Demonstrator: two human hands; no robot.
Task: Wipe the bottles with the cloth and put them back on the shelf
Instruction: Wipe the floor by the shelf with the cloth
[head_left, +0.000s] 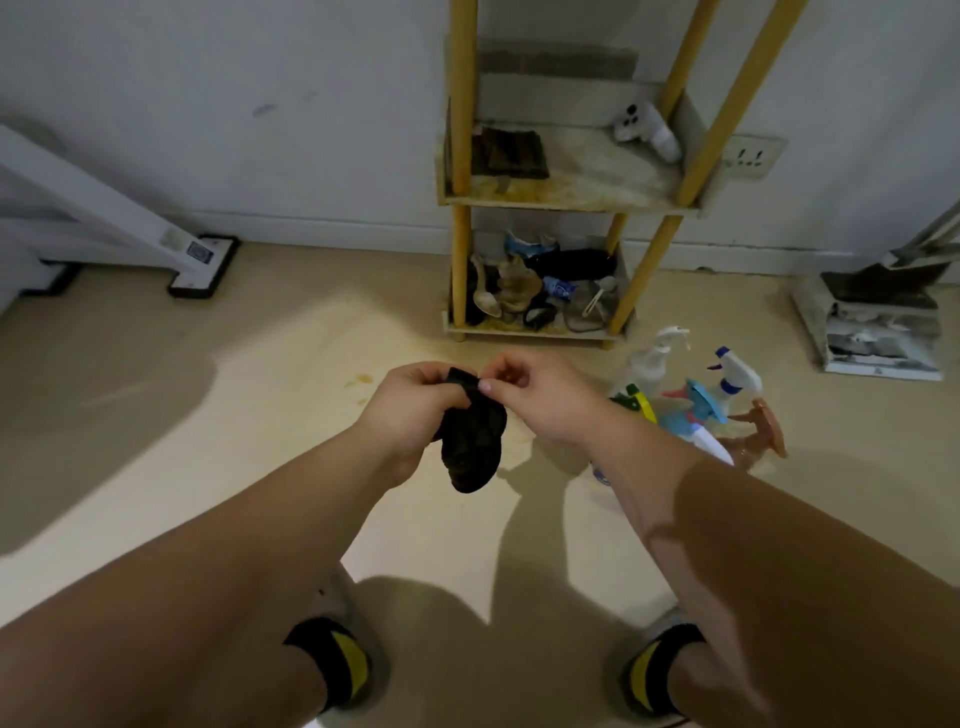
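Fingers (437, 380) of the left hand (410, 413) curl round a crumpled black cloth (472, 449), right hand (540, 400) pinching its edge, before the yellow-posted shelf rack (566, 201); plastic spray bottles (696, 402), seemingly upright, beside its foot.

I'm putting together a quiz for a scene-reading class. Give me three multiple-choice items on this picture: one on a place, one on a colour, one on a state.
1. Where are the spray bottles?
A) on the floor near the foot of the shelf
B) on the shelf's middle tier
C) on a table

2. What colour are the shelf's posts?
A) red
B) blue
C) yellow

3. How is the cloth held?
A) lying on the floor
B) held up off the floor
C) draped over the shelf

Answers:
1 A: they cluster on the floor by the shelf's foot.
2 C: the posts are yellow.
3 B: the left hand grips it and the right hand pinches its top edge.
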